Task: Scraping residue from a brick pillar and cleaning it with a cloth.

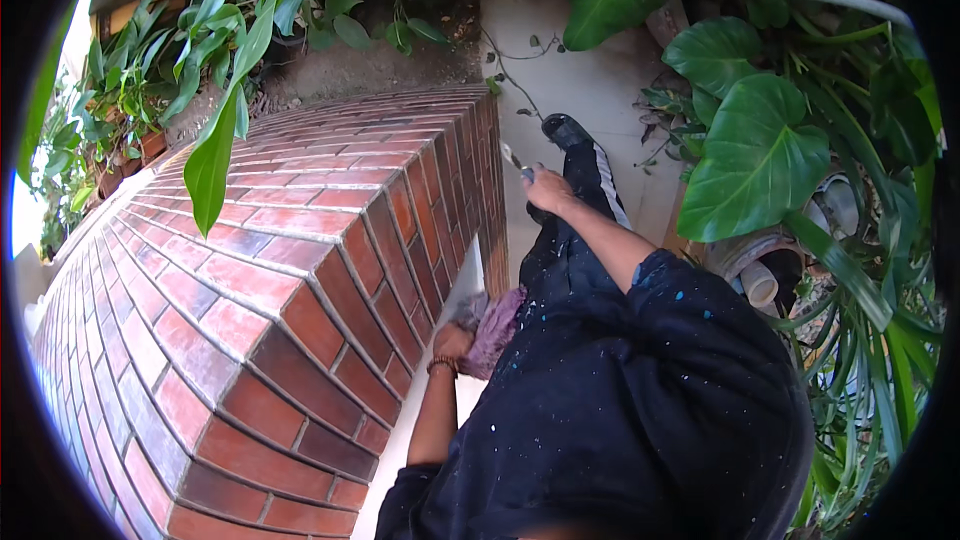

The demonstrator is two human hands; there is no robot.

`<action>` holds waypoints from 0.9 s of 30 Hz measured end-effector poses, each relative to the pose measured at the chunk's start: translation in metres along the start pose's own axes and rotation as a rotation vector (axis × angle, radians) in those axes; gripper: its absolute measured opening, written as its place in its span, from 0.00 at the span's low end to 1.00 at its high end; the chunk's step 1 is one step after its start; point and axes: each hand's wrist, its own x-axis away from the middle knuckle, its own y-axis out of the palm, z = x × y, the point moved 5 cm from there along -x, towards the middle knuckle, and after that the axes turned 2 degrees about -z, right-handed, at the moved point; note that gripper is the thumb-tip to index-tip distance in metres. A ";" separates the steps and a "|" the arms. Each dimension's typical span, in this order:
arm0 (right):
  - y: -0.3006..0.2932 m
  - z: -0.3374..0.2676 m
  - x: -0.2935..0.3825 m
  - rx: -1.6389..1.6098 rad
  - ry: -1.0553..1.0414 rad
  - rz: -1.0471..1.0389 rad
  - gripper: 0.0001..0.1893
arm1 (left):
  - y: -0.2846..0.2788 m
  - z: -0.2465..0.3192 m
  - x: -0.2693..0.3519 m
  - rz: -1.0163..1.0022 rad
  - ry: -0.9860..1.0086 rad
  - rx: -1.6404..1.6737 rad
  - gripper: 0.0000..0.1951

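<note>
My right hand (550,190) is closed around the handle of a small metal-bladed tool (514,157), perhaps a spatula or scraper; its exact kind cannot be told. The blade points towards the side of a brick column (360,240). Lower down and to the left, my left hand (453,343) grips a fluffy purple cloth (496,334), with a greyish part near the fingers. This hand is beside the brick face and a white surface (469,274). A beaded bracelet circles the left wrist.
Large-leaved potted plants (757,157) crowd the right side. Leafy plants (259,37) overhang the brickwork at the upper left. A thin vine (517,82) trails over the pale tiled floor (622,120) near my shoe (566,131). Pots (750,255) stand at the right.
</note>
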 end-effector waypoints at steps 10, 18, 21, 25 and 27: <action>0.019 -0.080 -0.086 -0.226 -0.165 0.118 0.21 | 0.048 0.020 0.031 -0.017 0.063 0.309 0.26; 0.067 -0.044 -0.046 -0.183 -0.112 -0.064 0.21 | 0.047 0.032 0.040 0.130 0.183 0.719 0.24; 0.075 -0.040 -0.035 -0.152 -0.028 -0.305 0.21 | 0.057 0.027 0.038 0.126 0.143 0.697 0.25; 0.034 -0.049 -0.082 -0.388 -0.018 0.197 0.21 | 0.064 0.037 0.044 0.130 0.165 0.711 0.24; 0.030 -0.074 -0.086 -0.421 -0.021 0.137 0.21 | 0.079 0.032 0.042 0.098 0.108 0.661 0.24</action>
